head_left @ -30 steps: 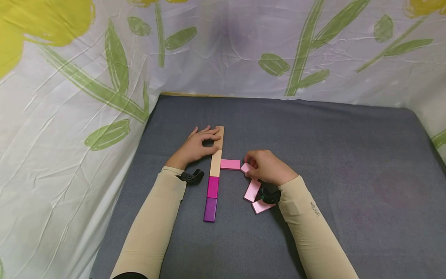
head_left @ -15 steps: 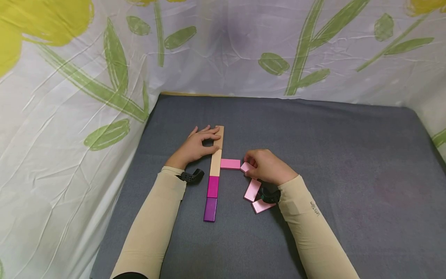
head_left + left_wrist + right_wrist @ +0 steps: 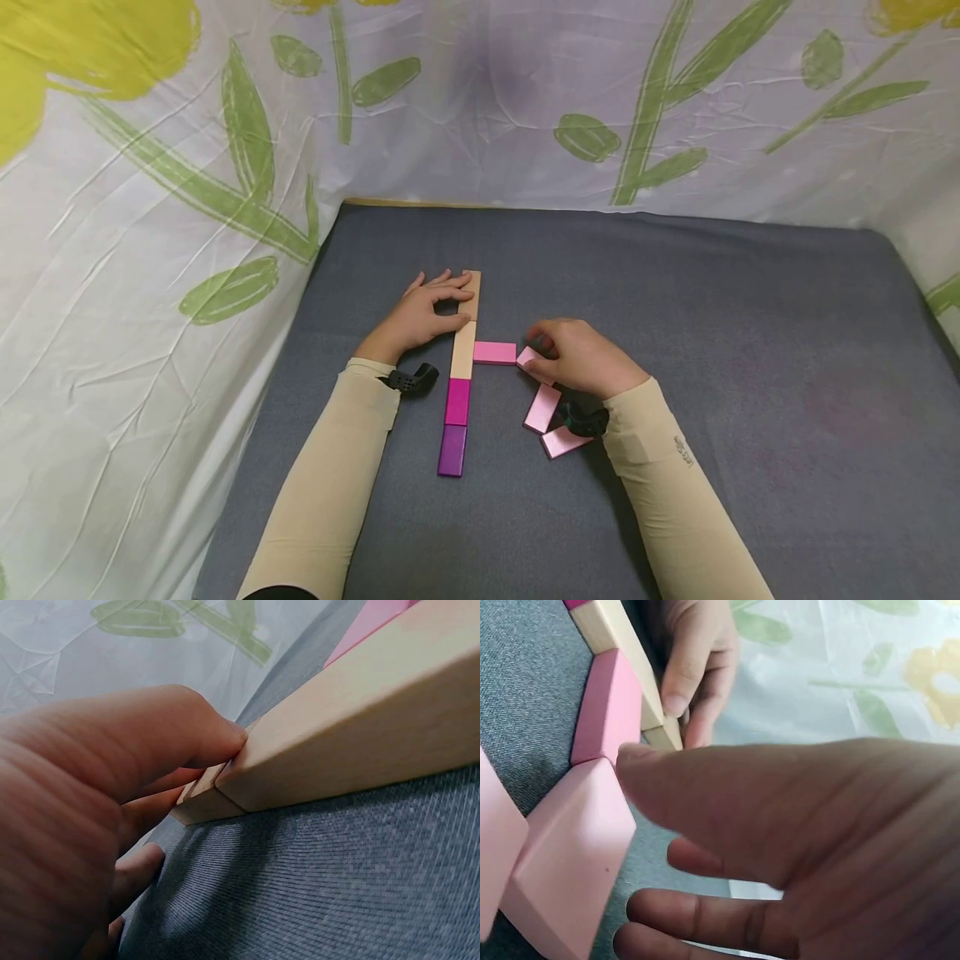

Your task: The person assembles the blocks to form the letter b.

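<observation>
Fingers (image 3: 705, 915) of the right grip (image 3: 585, 358) stand loose and clear of the wood, while its thumb (image 3: 682, 784) lies at the corner where a pale pink block (image 3: 574, 855) meets a pink block (image 3: 607, 709); that grip clasps nothing. The pale pink block sits just under this thumb, slanting toward the table's near right corner. The left grip (image 3: 420, 317), fingers extended, clasps nothing either: it rests on the far beige block (image 3: 471, 308), thumb at its joint with the near beige block (image 3: 463, 350).

Those two head a row parallel to neither side edge but closer to the left edge of the table (image 3: 787, 375); a magenta block (image 3: 457, 402) and a purple block (image 3: 452, 451) continue it toward the near edge. The pink block runs from the near beige block toward the right edge. Nearer the near edge, beside the right wrist's black band (image 3: 585, 419), lie a second pale block (image 3: 543, 408) and a third pale block (image 3: 562, 442), set at differing angles.
</observation>
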A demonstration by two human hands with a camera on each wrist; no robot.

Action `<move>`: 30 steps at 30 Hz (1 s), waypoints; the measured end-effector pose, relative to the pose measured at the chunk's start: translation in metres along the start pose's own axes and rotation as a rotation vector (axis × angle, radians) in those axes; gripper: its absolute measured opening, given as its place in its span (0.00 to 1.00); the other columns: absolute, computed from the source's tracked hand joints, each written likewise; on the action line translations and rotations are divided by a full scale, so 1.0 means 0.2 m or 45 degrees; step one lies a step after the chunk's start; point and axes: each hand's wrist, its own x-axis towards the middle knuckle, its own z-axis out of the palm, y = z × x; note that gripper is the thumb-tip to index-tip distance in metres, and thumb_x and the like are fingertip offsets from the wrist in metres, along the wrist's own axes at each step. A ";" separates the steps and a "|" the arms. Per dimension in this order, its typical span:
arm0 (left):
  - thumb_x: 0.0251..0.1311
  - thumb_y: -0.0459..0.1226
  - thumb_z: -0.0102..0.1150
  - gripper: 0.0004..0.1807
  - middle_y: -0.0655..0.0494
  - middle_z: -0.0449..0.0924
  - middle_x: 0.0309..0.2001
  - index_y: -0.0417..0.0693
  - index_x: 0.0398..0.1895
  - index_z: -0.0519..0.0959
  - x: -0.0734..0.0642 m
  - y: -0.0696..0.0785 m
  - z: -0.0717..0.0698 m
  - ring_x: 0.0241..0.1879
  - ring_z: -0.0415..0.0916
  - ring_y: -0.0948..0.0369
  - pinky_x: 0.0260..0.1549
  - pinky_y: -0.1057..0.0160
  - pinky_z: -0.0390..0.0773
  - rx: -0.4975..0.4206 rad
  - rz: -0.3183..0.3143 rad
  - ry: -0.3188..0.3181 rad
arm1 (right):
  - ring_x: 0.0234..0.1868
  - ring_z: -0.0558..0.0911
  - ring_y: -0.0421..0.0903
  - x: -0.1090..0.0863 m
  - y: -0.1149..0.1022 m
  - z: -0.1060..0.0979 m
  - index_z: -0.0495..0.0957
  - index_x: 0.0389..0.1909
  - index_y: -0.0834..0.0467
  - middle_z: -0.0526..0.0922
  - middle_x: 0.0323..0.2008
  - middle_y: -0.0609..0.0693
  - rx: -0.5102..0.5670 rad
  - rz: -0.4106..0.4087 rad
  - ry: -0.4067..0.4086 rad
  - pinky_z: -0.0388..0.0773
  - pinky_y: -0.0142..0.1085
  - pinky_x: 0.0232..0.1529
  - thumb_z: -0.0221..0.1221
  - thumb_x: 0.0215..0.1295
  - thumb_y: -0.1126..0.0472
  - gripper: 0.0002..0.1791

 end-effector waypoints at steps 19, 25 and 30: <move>0.66 0.42 0.70 0.26 0.57 0.66 0.79 0.45 0.66 0.82 0.00 -0.01 0.00 0.83 0.50 0.53 0.82 0.50 0.27 -0.008 -0.007 -0.010 | 0.20 0.69 0.42 -0.30 -0.08 0.16 0.75 0.26 0.52 0.71 0.19 0.44 -0.229 0.194 0.293 0.64 0.37 0.20 0.72 0.63 0.51 0.16; 0.66 0.42 0.70 0.26 0.56 0.66 0.78 0.45 0.66 0.82 0.00 0.00 0.00 0.83 0.51 0.53 0.82 0.50 0.27 0.002 -0.003 -0.005 | 0.19 0.69 0.42 -0.33 -0.10 0.23 0.76 0.25 0.52 0.70 0.17 0.44 -0.212 0.224 0.381 0.63 0.37 0.19 0.76 0.60 0.46 0.20; 0.66 0.42 0.70 0.26 0.56 0.67 0.78 0.44 0.66 0.82 -0.01 0.01 -0.01 0.83 0.51 0.53 0.82 0.50 0.28 -0.012 -0.004 -0.004 | 0.18 0.68 0.42 -0.33 -0.11 0.28 0.76 0.24 0.53 0.69 0.16 0.43 -0.202 0.241 0.430 0.63 0.37 0.19 0.78 0.56 0.44 0.22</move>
